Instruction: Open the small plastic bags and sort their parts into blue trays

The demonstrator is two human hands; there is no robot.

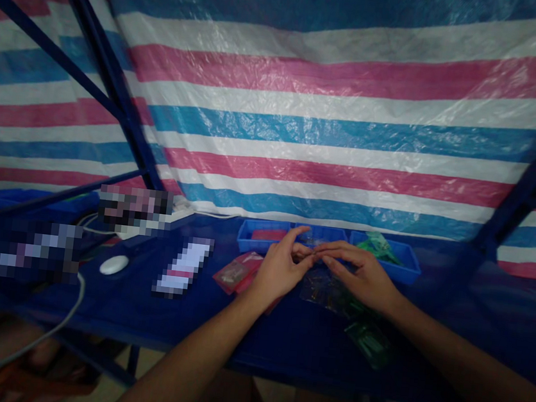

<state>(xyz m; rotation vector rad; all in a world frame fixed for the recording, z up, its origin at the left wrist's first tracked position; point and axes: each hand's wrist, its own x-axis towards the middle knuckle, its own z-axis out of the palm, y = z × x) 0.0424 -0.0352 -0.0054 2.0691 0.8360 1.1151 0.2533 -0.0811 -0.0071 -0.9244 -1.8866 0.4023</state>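
Note:
My left hand [284, 266] and my right hand [361, 273] meet at the fingertips over the blue table. The left fingers and thumb are pinched together, and the right fingers reach across to them. Whatever lies between the fingertips is too small and dim to make out. Red plastic packets [239, 272] lie beside and partly under my left wrist. Below my right hand are clear packets [323, 290] with small brownish bits in them, and a dark green packet [368, 343] lies nearer the table's front edge.
Behind my hands stand blue trays: one with red packets [269, 234], one with clear packets [316, 239], one with green packets [379, 247]. To the left lie a phone [183, 267], a white mouse-shaped object [114, 265] and a white power strip [149, 227]. Striped sheeting [324, 130] hangs behind.

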